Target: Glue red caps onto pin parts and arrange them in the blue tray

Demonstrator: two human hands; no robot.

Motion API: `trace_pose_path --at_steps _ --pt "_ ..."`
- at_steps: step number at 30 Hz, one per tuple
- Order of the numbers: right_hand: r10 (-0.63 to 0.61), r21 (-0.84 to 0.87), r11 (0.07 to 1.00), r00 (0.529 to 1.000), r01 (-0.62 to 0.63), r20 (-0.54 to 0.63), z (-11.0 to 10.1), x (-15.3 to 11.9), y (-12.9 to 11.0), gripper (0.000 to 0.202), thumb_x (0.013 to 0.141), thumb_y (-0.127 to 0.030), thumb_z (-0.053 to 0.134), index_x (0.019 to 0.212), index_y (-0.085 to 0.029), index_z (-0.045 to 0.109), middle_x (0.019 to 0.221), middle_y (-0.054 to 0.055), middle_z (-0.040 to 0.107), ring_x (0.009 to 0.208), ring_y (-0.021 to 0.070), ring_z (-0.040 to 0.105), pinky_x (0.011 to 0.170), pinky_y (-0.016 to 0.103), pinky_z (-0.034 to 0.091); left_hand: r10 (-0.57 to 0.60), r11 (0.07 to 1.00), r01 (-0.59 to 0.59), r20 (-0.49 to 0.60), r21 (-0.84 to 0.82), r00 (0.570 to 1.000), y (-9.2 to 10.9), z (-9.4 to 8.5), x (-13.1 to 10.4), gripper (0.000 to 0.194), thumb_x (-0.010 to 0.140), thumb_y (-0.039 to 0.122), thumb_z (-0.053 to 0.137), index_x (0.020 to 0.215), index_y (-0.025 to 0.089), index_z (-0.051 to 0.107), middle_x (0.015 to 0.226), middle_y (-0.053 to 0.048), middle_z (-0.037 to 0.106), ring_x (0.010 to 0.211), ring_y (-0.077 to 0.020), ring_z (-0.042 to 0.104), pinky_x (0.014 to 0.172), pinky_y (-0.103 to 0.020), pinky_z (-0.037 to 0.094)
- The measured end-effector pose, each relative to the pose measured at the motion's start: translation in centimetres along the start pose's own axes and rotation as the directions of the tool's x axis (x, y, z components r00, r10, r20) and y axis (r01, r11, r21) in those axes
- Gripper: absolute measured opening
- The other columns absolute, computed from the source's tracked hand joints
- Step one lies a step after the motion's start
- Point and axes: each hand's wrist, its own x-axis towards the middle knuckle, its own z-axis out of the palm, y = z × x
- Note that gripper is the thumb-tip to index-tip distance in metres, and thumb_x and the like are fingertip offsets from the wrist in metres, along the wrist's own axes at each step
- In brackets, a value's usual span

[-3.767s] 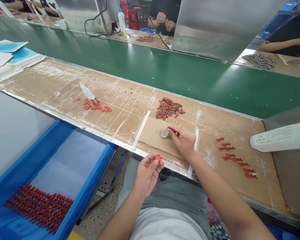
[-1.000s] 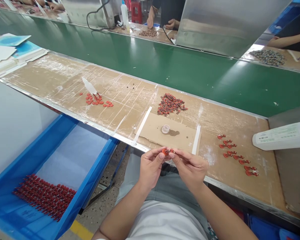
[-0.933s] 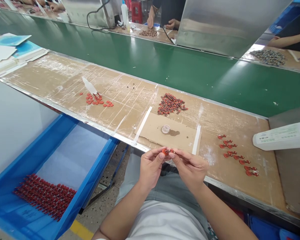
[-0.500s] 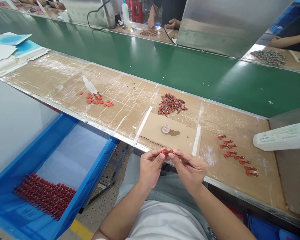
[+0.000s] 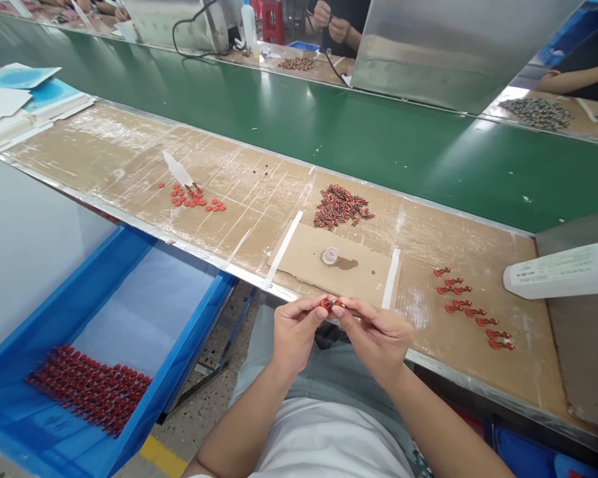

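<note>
A small red piece (image 5: 331,304) is pinched between the fingertips of both hands at the table's front edge. My left hand (image 5: 299,328) grips its left side, and my right hand (image 5: 376,332) grips its right end. Just beyond them, a small clear cup (image 5: 329,256) stands on a taped cardboard sheet (image 5: 303,255) beside a dark stain. Behind the sheet lies a pile of small red and dark parts (image 5: 341,207). Red discs (image 5: 184,197) are scattered to the left. Several red assembled pieces (image 5: 475,312) lie in slanting rows to the right.
A blue bin (image 5: 179,352) at lower left holds rows of red pieces (image 5: 92,388). A white bottle (image 5: 561,271) lies at the right. Beyond the table runs a green belt (image 5: 279,113), with another person's hands (image 5: 331,21) across it. Papers (image 5: 34,99) are stacked at far left.
My hands have shifted very slightly left, still pinching the red piece. Across the belt, the other person's hands have risen from the table and come together.
</note>
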Motion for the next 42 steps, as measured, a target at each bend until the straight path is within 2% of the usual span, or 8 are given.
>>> trace_pose_path --at_steps 6,13,21,27,32,38,42 --pt "0.002 0.094 0.996 0.998 -0.007 0.062 -0.1 0.3 -0.3 0.032 0.077 -0.01 0.074 0.101 -0.032 0.075 0.097 -0.001 0.076 0.079 0.0186 0.075 0.074 0.03 0.066 0.12 0.984 -0.129 0.072 0.123 0.99 0.3 -0.5 -0.1 0.018 0.074 0.02 0.08 0.091 0.025 0.079 0.087 -0.005 0.074 0.083 -0.0182 0.069 0.079 -0.032 0.058" --pt "-0.06 0.093 0.994 0.996 0.053 0.069 -0.5 1.1 -0.8 0.025 0.076 -0.013 0.075 0.095 -0.029 0.076 0.091 0.001 0.077 0.09 0.0241 0.074 0.083 0.041 0.063 0.189 0.955 -0.201 0.072 0.216 0.979 0.4 -0.5 -0.4 0.021 0.073 0.021 0.08 0.093 0.026 0.079 0.084 -0.005 0.073 0.078 -0.0169 0.067 0.075 -0.03 0.055" --pt "-0.18 0.05 0.983 0.98 0.177 0.08 -1.3 1.7 -0.6 0.035 0.067 -0.008 0.079 0.093 -0.031 0.074 0.082 0.001 0.077 0.074 0.0207 0.073 0.067 0.036 0.063 0.27 0.898 -0.303 0.145 0.32 0.952 0.9 -0.1 -0.7 0.023 0.076 0.018 0.078 0.096 0.029 0.078 0.082 -0.004 0.071 0.074 -0.015 0.065 0.07 -0.026 0.055" --pt "-0.244 0.026 0.97 0.968 0.243 0.054 -1.4 1.7 -0.4 0.037 0.066 -0.006 0.078 0.093 -0.03 0.073 0.074 -0.001 0.075 0.06 0.0168 0.069 0.056 0.031 0.058 0.279 0.89 -0.318 0.161 0.326 0.947 0.9 0.3 -1.0 0.023 0.076 0.017 0.077 0.096 0.029 0.078 0.081 -0.004 0.071 0.073 -0.0154 0.066 0.068 -0.026 0.056" --pt "-0.226 0.026 0.974 0.972 0.225 0.068 -1.8 1.4 -0.4 0.04 0.067 -0.005 0.078 0.097 -0.031 0.073 0.079 0.0 0.076 0.063 0.0169 0.07 0.058 0.03 0.058 0.275 0.886 -0.31 0.148 0.344 0.95 0.6 0.5 -1.0 0.022 0.075 0.018 0.078 0.095 0.029 0.078 0.081 -0.004 0.072 0.072 -0.0153 0.066 0.067 -0.026 0.055" --pt "-0.181 0.084 0.98 0.983 0.178 0.024 -1.7 1.0 -0.4 0.04 0.069 -0.003 0.076 0.099 -0.03 0.073 0.083 0.001 0.076 0.068 0.018 0.071 0.061 0.032 0.059 0.294 0.881 -0.324 0.137 0.345 0.946 0.2 0.7 -0.9 0.025 0.075 0.014 0.078 0.096 0.028 0.078 0.082 -0.003 0.074 0.072 -0.0141 0.067 0.069 -0.024 0.056" --pt "-0.173 0.11 0.979 0.985 0.173 -0.011 -1.4 0.6 -0.2 0.04 0.069 -0.001 0.075 0.098 -0.028 0.073 0.081 0.001 0.075 0.068 0.0176 0.071 0.06 0.031 0.059 0.282 0.898 -0.29 0.073 0.332 0.957 0.1 0.8 -1.0 0.02 0.071 0.015 0.081 0.089 0.024 0.079 0.08 -0.004 0.075 0.072 -0.0169 0.07 0.067 -0.027 0.059"
